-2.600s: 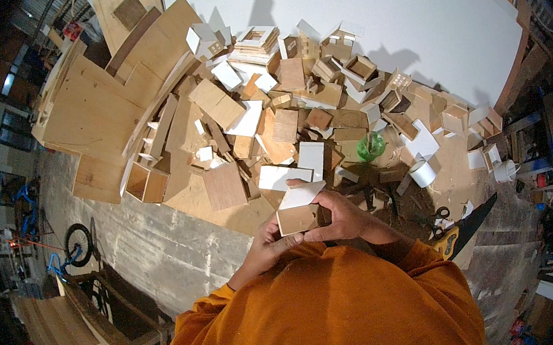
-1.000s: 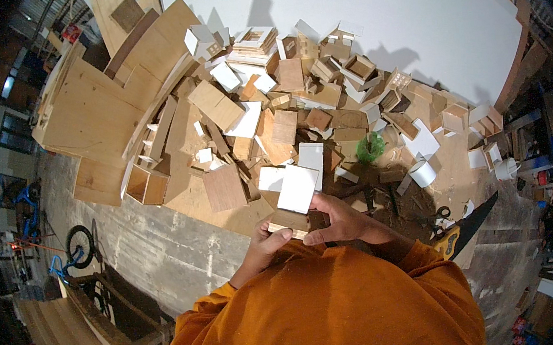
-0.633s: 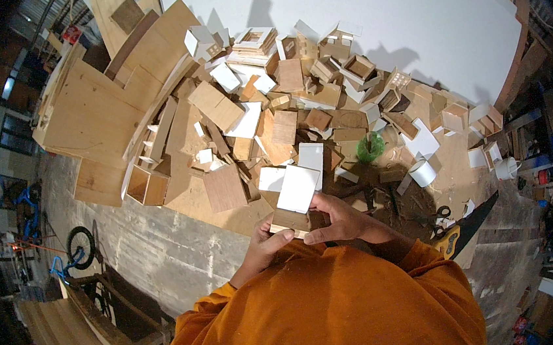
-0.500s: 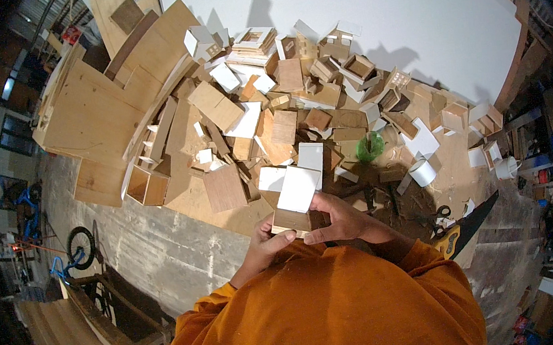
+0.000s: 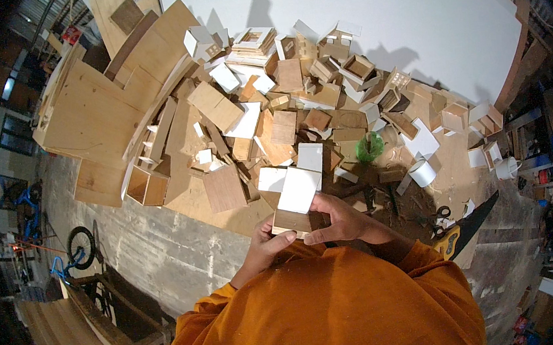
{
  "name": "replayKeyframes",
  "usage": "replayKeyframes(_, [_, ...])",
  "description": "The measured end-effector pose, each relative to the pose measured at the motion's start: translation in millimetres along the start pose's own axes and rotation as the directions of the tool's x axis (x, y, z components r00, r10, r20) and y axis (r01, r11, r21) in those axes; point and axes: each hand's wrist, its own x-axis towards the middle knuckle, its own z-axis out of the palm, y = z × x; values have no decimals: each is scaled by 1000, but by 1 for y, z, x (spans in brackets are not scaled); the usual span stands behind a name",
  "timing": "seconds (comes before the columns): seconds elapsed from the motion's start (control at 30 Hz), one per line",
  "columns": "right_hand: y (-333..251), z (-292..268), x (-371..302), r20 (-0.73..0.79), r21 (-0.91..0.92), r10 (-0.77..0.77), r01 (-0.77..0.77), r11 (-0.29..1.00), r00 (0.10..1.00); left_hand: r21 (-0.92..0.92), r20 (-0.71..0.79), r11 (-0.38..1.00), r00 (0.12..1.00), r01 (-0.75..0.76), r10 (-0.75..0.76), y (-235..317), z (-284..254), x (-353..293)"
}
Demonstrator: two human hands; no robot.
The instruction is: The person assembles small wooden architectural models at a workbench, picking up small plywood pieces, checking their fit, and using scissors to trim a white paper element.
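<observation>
Close to my body I hold a small wooden box-like piece [image 5: 291, 221] with both hands. Its near part is brown wood with a pale lower edge, and a square white panel [image 5: 299, 191] reaches up from it, though I cannot tell whether the two are joined. My left hand [image 5: 264, 244] grips the left side, its thumb along the near edge. On the other side my right hand [image 5: 343, 222] has its thumb at the near edge and its fingers by the panel; its fingertips are partly hidden. Beyond lies a pale rectangular board [image 5: 311, 157].
Wood offcuts, small boxes and little house models [image 5: 203, 45] crowd the worktable. A green plastic bundle [image 5: 370, 147] and a white tape roll [image 5: 422, 173] lie right of centre. Scissors [image 5: 441, 219] and a yellow-handled handsaw [image 5: 452, 241] are at the near right. A large white board [image 5: 354, 8] spans the back.
Hardly anything differs. The held piece and both hands stay in nearly the same place, with only a very slight shift of the white panel.
</observation>
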Motion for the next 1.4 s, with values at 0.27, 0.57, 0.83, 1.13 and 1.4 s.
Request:
replayKeyframes(0.27, [-6, -3, 0, 11, -82, 20, -19, 996, 1000, 2, 23, 1000, 1000, 8, -8, 0, -3, 0])
replayKeyframes(0.57, [-15, -3, 1, 35, -169, 14, -8, 985, 999, -23, 2, 1000, 1000, 16, -16, -4, -4, 1])
replayKeyframes(0.83, [-2, -3, -2, 73, 97, 50, -57, 994, 996, -161, -75, 983, 992, 93, -106, 2, 2, -2])
replayKeyframes(1.13, [-1, 1, 2, -37, 83, 43, -40, 996, 998, -128, -59, 989, 994, 79, -87, 2, 1, -1])
replayKeyframes(1.4, [0, -1, 4, -186, 51, 122, -114, 992, 975, 29, -130, 989, 982, 145, -140, 6, -3, -1])
